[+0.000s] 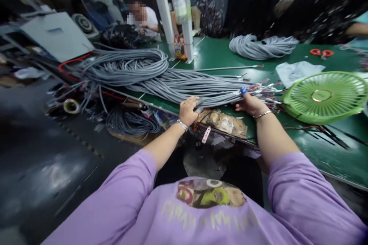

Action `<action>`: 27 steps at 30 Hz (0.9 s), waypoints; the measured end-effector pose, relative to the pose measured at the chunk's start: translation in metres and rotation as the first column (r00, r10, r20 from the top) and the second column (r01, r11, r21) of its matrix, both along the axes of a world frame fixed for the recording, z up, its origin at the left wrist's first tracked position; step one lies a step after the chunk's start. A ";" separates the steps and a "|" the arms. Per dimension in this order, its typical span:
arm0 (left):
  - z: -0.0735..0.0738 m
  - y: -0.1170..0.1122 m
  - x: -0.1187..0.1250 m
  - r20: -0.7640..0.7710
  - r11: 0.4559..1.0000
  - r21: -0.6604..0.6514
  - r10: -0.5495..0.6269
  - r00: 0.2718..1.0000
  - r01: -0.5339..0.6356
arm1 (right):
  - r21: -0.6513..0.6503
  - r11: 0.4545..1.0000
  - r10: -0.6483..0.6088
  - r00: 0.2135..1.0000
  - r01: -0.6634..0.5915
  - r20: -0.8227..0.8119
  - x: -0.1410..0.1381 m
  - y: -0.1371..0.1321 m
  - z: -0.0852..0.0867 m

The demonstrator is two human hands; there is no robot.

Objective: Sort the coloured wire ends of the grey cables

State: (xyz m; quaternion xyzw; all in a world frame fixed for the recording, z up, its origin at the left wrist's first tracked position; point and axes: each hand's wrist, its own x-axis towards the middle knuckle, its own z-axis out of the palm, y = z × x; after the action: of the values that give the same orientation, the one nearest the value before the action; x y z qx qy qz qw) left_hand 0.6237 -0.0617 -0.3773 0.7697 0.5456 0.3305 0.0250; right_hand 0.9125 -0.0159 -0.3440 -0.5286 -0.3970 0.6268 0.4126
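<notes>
A long bundle of grey cables lies across the green table, its stripped coloured wire ends pointing right. My left hand rests on the near edge of the bundle with fingers curled over it. Nearer those stripped ends, my right hand grips the same bundle; one finger wears a blue cover. Both wrists carry bracelets. A crinkled plastic bag lies at the table edge between my hands.
A green fan grille lies right of the wire ends. Another grey cable coil and red scissors sit farther back. White posts stand mid-table. More coils lie on the floor at left. A person sits behind.
</notes>
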 end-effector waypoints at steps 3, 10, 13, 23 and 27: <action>0.002 -0.001 -0.003 -0.013 0.999 -0.032 -0.027 1.000 0.027 | 0.000 0.999 0.052 0.998 -0.052 -0.021 0.004 -0.001 -0.002; 0.017 0.007 -0.007 -0.128 0.994 -0.067 -0.095 0.987 0.087 | 0.053 0.993 0.109 0.994 -0.108 -0.019 0.011 -0.001 -0.006; 0.020 0.006 -0.010 -0.202 0.998 -0.035 -0.066 0.977 0.060 | 0.065 0.986 0.158 0.987 -0.156 -0.016 0.013 -0.001 -0.007; 0.042 -0.009 -0.008 0.210 0.968 0.235 0.043 0.977 -0.093 | -0.068 0.988 0.150 0.977 -0.141 0.149 0.015 0.005 0.001; 0.065 -0.033 -0.016 0.495 0.987 0.114 0.040 0.868 -0.111 | -0.100 0.990 0.118 0.979 -0.102 0.167 0.013 0.002 0.006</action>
State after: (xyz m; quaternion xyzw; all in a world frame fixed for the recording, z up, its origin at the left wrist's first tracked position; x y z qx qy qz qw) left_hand 0.6073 -0.0942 -0.3128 0.6385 0.5268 0.5529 0.0960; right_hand 0.9255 -0.0140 -0.3375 -0.5763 -0.4310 0.6178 0.3168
